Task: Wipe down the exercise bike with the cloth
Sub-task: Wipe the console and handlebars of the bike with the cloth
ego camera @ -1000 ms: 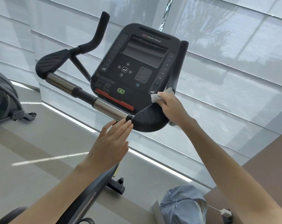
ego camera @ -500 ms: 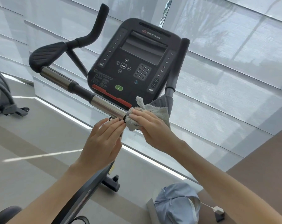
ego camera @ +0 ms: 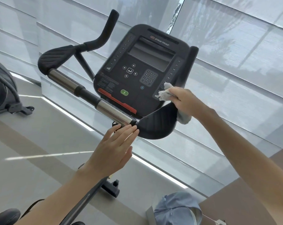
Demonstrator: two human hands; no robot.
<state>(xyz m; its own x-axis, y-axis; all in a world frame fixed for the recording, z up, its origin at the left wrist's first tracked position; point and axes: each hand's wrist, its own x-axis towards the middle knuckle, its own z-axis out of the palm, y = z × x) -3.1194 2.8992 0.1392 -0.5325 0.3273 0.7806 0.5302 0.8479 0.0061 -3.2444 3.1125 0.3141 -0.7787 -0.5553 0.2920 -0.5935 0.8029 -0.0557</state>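
Observation:
The exercise bike's black console (ego camera: 142, 69) faces me, with the handlebar (ego camera: 111, 111) running across below it. A grey cloth (ego camera: 165, 93) is bunched in my right hand (ego camera: 186, 103), which grips it at the far edge of the right black elbow pad (ego camera: 157, 125), near the console's lower right corner. Part of the cloth hangs below the hand behind the pad. My left hand (ego camera: 114, 146) is flat with straight fingers, its fingertips touching the chrome grip where it meets the pad.
Another machine (ego camera: 3, 95) stands at the left edge. A light blue cap (ego camera: 176, 208) lies at the bottom right beside a brown surface (ego camera: 251, 200). The bike's frame and foot (ego camera: 111, 187) lie below my left arm. Window blinds (ego camera: 234, 54) fill the background.
My right hand has carried the cloth from the chrome grip's end back up and right along the elbow pad to its far edge. My left hand has stayed in place.

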